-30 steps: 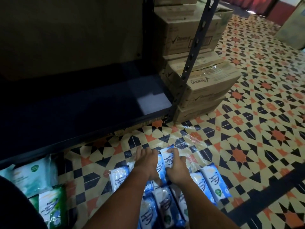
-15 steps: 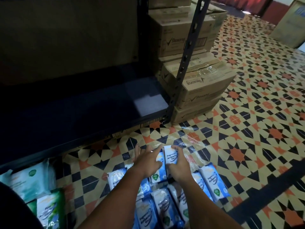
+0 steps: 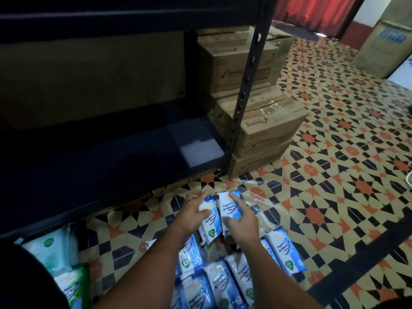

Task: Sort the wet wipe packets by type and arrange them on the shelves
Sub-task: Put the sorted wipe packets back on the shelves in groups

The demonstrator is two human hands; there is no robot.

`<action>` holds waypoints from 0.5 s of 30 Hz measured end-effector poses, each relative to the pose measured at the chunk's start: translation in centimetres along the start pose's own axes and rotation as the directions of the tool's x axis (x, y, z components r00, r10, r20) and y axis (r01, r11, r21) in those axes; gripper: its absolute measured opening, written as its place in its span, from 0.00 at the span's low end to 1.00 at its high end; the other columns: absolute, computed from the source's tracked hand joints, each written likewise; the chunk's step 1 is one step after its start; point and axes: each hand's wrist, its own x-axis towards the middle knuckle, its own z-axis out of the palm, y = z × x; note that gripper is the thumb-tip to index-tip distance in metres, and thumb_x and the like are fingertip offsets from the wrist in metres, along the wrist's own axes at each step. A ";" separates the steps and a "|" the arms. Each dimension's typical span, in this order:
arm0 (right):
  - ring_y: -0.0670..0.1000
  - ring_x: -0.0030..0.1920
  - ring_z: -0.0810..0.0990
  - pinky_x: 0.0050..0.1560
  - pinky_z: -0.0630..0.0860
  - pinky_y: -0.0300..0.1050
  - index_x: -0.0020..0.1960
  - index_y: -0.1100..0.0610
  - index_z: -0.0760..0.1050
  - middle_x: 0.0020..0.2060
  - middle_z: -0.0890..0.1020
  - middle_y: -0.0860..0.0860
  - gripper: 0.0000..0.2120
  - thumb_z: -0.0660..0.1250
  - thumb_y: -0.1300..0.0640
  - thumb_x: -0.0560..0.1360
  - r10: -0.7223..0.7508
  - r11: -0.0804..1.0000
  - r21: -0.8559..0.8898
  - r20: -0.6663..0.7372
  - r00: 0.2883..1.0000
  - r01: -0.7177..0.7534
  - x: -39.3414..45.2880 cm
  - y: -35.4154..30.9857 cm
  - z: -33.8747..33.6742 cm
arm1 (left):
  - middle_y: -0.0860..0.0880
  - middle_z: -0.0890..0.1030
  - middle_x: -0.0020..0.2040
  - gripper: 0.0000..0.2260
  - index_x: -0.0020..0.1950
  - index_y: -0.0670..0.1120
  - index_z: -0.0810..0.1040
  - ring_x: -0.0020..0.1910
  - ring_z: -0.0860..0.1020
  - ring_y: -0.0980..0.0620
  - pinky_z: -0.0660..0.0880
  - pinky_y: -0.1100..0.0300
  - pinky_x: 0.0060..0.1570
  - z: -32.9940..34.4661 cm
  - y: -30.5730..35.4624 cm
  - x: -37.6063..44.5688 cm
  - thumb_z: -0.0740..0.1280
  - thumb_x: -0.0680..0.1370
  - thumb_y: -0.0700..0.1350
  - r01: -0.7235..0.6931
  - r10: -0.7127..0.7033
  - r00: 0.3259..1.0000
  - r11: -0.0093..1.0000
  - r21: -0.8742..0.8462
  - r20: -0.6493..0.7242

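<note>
My left hand grips one blue-and-white wipe packet, fingers curled over its upper end, and my right hand grips a second blue packet just beside it, thumb across its face; both packets are raised a little above the floor, touching edge to edge. The step in hand, as I judge it, is gathering packets of one type into a bundle before shelving; the next move calls for squaring the two together and carrying them up and to the left onto the shelf without letting the slick wrappers slide apart. The black metal shelf unit fills the left half of the view, its lowest board dark and bare where visible, with a perforated upright post at its near corner. The patterned tile floor, in orange, black and cream stars, spreads to the right. Stacked cardboard boxes stand against the post. More blue packets lie in rows on the floor under my forearms. Green packets lie well apart at lower left, near a pale packet partly under the shelf edge. A red curtain hangs at the far end.
</note>
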 end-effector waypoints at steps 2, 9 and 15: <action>0.36 0.31 0.74 0.33 0.73 0.28 0.72 0.42 0.73 0.67 0.76 0.46 0.33 0.70 0.68 0.73 -0.025 1.000 0.005 0.001 1.000 0.025 -0.3 -1.0 0.0 | 0.49 0.70 0.66 0.31 0.76 0.52 0.69 0.64 0.74 0.51 0.72 0.59 0.65 -0.7 0.7 -0.5 0.75 0.76 0.40 0.004 -0.012 0.997 0.993 -0.120 -0.071; 0.46 0.53 0.83 0.52 0.81 0.44 0.70 0.37 0.73 0.65 0.79 0.46 0.33 0.73 0.64 0.73 -0.190 0.980 0.057 0.023 0.982 0.188 -1.8 -8.5 0.0 | 0.44 0.85 0.47 0.24 0.64 0.49 0.73 0.45 0.85 0.45 0.83 0.45 0.46 -3.8 6.4 -3.2 0.79 0.72 0.42 -0.168 -0.074 0.901 0.850 -0.500 -0.427; 0.46 0.54 0.82 0.56 0.81 0.52 0.70 0.32 0.70 0.59 0.81 0.45 0.34 0.74 0.53 0.68 -0.354 0.929 0.110 -0.006 0.935 0.353 -4.4 -17.8 0.0 | 0.51 0.84 0.56 0.13 0.63 0.59 0.76 0.53 0.83 0.54 0.80 0.51 0.55 -9.5 13.5 -6.5 0.70 0.79 0.54 -0.375 0.159 0.810 0.880 -0.291 -0.565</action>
